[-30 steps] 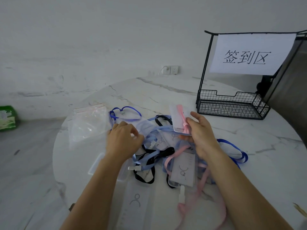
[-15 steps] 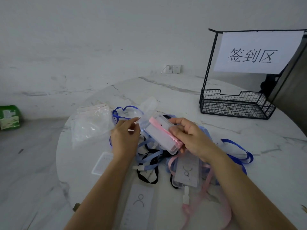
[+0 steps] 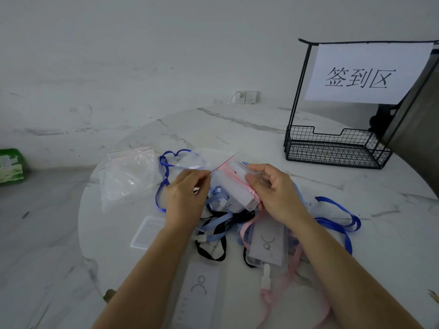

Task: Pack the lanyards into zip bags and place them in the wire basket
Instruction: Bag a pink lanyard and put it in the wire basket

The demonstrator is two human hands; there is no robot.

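Note:
My right hand [image 3: 273,188] grips a clear badge holder wrapped in its pink lanyard [image 3: 237,186], held above the table's middle. My left hand [image 3: 187,193] pinches the red-lined mouth of a clear zip bag [image 3: 221,166] just left of the holder. The holder's upper end lies at the bag's mouth. Beneath both hands sits a tangle of blue, black and pink lanyards [image 3: 221,224] with badge holders. A black wire basket [image 3: 332,150] stands at the back right, nothing visible in it.
A stack of spare zip bags [image 3: 128,172] lies at the left of the round marble table [image 3: 261,129]. Loose badge cards [image 3: 202,288] lie near the front edge. A paper sign [image 3: 361,72] hangs on the basket's frame. A green pack [image 3: 10,166] sits on the floor, far left.
My left hand picked up a zip bag and now holds its mouth open. My right hand lowered and tilted the pink-wrapped holder toward that bag.

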